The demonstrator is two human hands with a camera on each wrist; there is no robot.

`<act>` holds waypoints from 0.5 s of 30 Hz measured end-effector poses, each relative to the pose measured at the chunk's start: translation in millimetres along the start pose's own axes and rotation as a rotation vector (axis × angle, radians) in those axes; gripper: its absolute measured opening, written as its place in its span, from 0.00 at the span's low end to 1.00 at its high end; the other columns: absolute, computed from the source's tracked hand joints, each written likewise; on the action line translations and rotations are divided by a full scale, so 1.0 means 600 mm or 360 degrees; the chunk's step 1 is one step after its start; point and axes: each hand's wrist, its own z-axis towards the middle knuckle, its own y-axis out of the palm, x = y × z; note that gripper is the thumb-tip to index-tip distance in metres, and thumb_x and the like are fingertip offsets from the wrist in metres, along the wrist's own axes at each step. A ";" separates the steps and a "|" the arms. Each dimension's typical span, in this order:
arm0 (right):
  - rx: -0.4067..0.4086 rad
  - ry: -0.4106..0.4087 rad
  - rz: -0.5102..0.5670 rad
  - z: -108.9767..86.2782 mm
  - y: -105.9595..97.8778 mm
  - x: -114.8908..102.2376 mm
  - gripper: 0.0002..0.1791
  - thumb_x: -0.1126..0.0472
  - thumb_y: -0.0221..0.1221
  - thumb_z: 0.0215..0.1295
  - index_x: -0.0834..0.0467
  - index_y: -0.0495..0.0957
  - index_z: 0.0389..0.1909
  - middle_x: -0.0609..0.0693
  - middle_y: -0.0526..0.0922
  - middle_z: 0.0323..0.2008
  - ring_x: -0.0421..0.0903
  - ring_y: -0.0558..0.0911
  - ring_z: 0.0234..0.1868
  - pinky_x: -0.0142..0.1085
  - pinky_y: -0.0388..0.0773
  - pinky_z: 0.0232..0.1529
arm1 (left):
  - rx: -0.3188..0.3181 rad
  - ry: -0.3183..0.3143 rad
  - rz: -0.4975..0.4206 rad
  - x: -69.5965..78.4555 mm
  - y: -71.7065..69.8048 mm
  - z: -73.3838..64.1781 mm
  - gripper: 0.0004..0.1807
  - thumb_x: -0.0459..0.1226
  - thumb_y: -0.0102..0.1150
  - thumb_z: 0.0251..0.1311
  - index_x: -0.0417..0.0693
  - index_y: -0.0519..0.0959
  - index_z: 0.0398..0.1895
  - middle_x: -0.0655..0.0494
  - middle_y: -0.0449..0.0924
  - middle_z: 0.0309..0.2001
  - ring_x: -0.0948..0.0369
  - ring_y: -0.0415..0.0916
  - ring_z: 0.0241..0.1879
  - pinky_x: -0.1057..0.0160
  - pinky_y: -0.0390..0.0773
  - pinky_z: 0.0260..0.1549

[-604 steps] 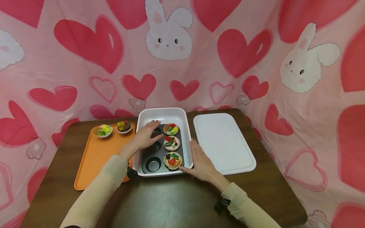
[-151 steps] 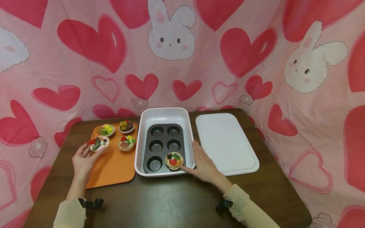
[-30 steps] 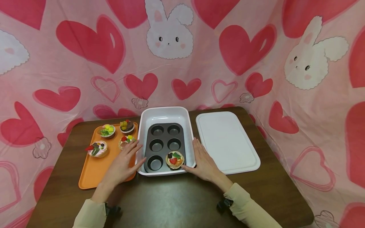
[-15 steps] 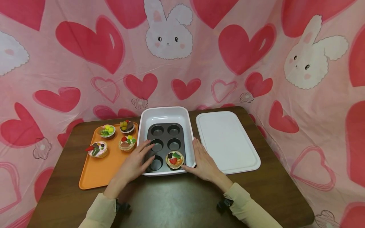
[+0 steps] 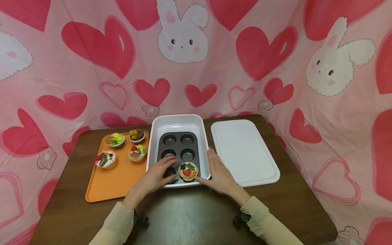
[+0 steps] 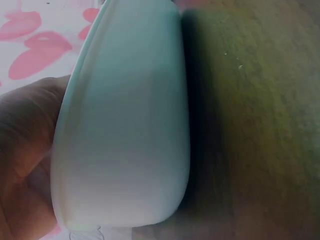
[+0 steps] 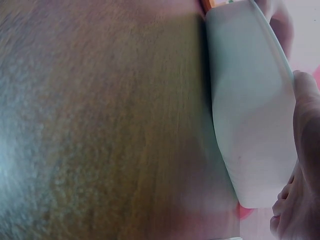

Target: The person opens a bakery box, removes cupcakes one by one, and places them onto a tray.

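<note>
My left hand [image 5: 157,174] reaches over the front left of the dark muffin pan [image 5: 178,147], fingers spread, holding nothing. Its fingertips are just left of a toy fruit tart [image 5: 188,171] seated in the front right cup; the pan's other visible cups are bare. The pan lies in a white deep tray [image 5: 177,119]. My right hand [image 5: 221,173] rests at that tray's front right corner, straight fingers along the side, thumb at the front rim. In both wrist views the tray wall [image 6: 125,120] hides most of the pan and tart.
An orange tray [image 5: 104,185] at left bears a strawberry tart [image 5: 105,160], a mixed fruit tart [image 5: 137,153], a yellow-and-green cupcake [image 5: 116,140] and a chocolate cupcake [image 5: 136,135]. A white flat lid or board [image 5: 245,153] lies at right. A pink heart curtain [image 5: 196,75] hangs behind.
Two tarts moved from the muffin pan's right column onto the orange tray, the strawberry one in my left hand five seconds ago. My emptied left hand then moved right over the pan; the right stayed.
</note>
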 end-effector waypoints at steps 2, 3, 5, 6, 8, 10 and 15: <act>0.0003 -0.0005 0.0014 0.001 -0.001 -0.001 0.71 0.27 0.64 0.67 0.64 0.37 0.90 0.62 0.41 0.91 0.61 0.46 0.92 0.57 0.51 0.90 | -0.0041 -0.0020 -0.0019 0.000 -0.001 0.004 0.35 0.44 0.78 0.66 0.50 0.79 0.75 0.42 0.75 0.78 0.40 0.77 0.74 0.34 0.78 0.72; 0.0002 -0.0007 0.0020 0.001 -0.001 -0.001 0.70 0.27 0.64 0.67 0.64 0.37 0.90 0.62 0.41 0.91 0.61 0.46 0.92 0.58 0.51 0.90 | -0.0059 -0.0020 -0.0011 -0.001 -0.001 0.005 0.35 0.44 0.78 0.66 0.50 0.79 0.75 0.42 0.75 0.77 0.40 0.77 0.74 0.34 0.78 0.72; -0.0001 -0.0009 0.0032 0.001 -0.002 -0.002 0.70 0.27 0.64 0.67 0.64 0.37 0.90 0.62 0.41 0.91 0.61 0.46 0.92 0.58 0.51 0.90 | -0.0095 -0.0023 -0.0006 -0.001 -0.002 0.009 0.36 0.45 0.79 0.64 0.49 0.79 0.75 0.41 0.75 0.77 0.39 0.77 0.74 0.34 0.78 0.72; -0.0001 -0.0010 0.0036 0.001 -0.002 -0.002 0.70 0.27 0.64 0.67 0.64 0.37 0.90 0.62 0.41 0.91 0.61 0.46 0.92 0.58 0.51 0.90 | -0.0110 -0.0020 -0.0005 -0.001 -0.002 0.012 0.36 0.45 0.80 0.64 0.49 0.79 0.75 0.41 0.75 0.77 0.40 0.77 0.74 0.34 0.78 0.72; -0.0002 -0.0007 0.0029 0.001 -0.002 -0.002 0.70 0.27 0.64 0.67 0.64 0.38 0.90 0.62 0.41 0.91 0.61 0.47 0.92 0.58 0.52 0.90 | -0.0137 -0.0003 0.0000 -0.001 -0.001 0.017 0.38 0.46 0.81 0.63 0.48 0.79 0.75 0.41 0.75 0.77 0.40 0.77 0.73 0.35 0.78 0.72; 0.0001 -0.0003 0.0024 0.001 -0.003 -0.002 0.70 0.27 0.64 0.67 0.64 0.38 0.90 0.62 0.41 0.91 0.61 0.47 0.92 0.58 0.52 0.90 | -0.0155 0.0016 -0.0013 -0.001 0.000 0.023 0.39 0.47 0.82 0.61 0.48 0.79 0.75 0.41 0.76 0.76 0.41 0.77 0.73 0.35 0.78 0.73; 0.0008 -0.0004 0.0022 0.000 -0.003 -0.002 0.70 0.27 0.65 0.67 0.65 0.38 0.90 0.63 0.42 0.91 0.61 0.47 0.92 0.58 0.52 0.90 | -0.0170 0.0078 -0.0044 0.000 0.008 0.033 0.40 0.48 0.84 0.58 0.48 0.80 0.73 0.44 0.78 0.74 0.44 0.78 0.72 0.37 0.77 0.74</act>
